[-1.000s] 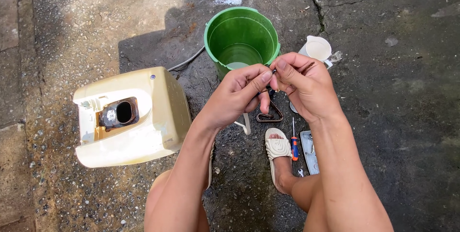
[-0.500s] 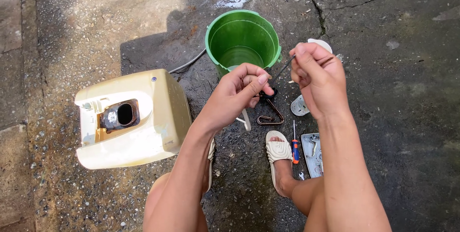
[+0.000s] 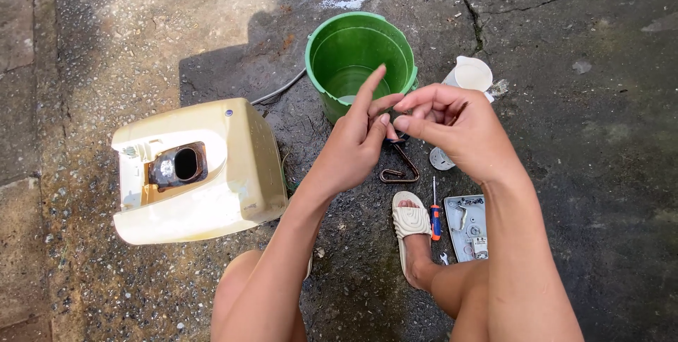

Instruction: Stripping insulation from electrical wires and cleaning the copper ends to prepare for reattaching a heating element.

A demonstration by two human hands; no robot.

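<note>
My left hand (image 3: pixel 357 145) is raised above the wet concrete in front of a green bucket (image 3: pixel 332 45), its index finger pointing up and the other fingers spread. My right hand (image 3: pixel 452 126) meets it from the right, thumb and fingers pinched together against the left middle fingertip. Whether something small sits in that pinch is hidden. Just below the hands a dark bent rubber loop (image 3: pixel 401 170) lies on the ground. A little water stands in the bucket's bottom.
A cream plastic appliance housing (image 3: pixel 233 165) with a dark opening lies at left, a grey cable (image 3: pixel 281 90) behind it. At right are a white cup (image 3: pixel 472 73), a small round disc (image 3: pixel 441 160), a screwdriver (image 3: pixel 435 213), a metal plate (image 3: pixel 467 227) and my sandalled foot (image 3: pixel 412 220).
My right hand had lifted away to the right with a thin piece, then came back to the left hand. The left index finger has straightened upward.
</note>
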